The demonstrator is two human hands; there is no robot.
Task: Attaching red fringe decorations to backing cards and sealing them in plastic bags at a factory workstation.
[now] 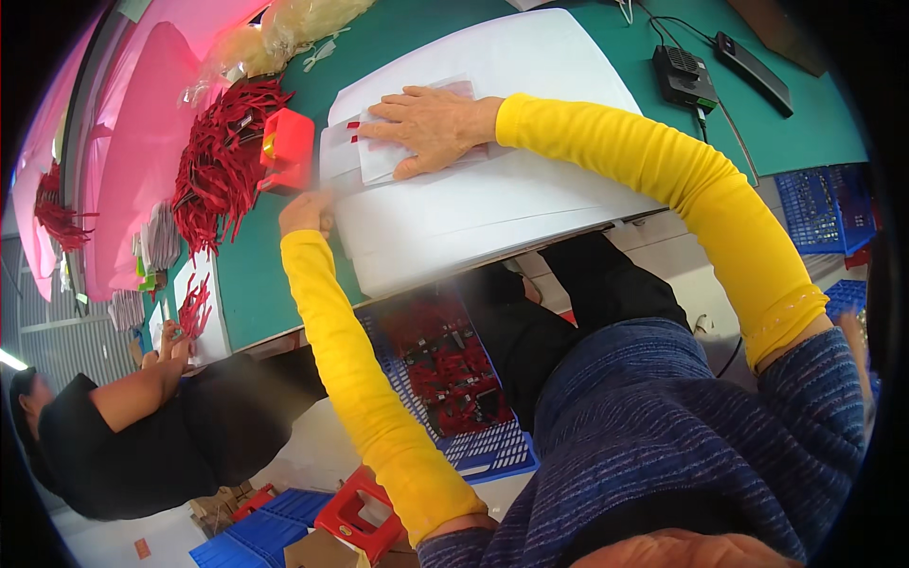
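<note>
My right hand (426,128) lies flat with its fingers spread on a thin translucent packet (379,168) with small red marks at its left end. The packet rests on a large white sheet (530,57) that covers this part of the green table. Just beside the sheet's left edge, my left hand (306,214) is closed with its fingers curled. Whatever it may hold is hidden. Close above it stands a red tape dispenser (292,142) with a yellowish roll.
Dark red straps (222,156) lie heaped left of the dispenser. At the far right sit a black boxy device (684,76) and a black handset (753,74). Below the table edge is a blue crate (483,454) of red items. A co-worker (142,417) works at the left.
</note>
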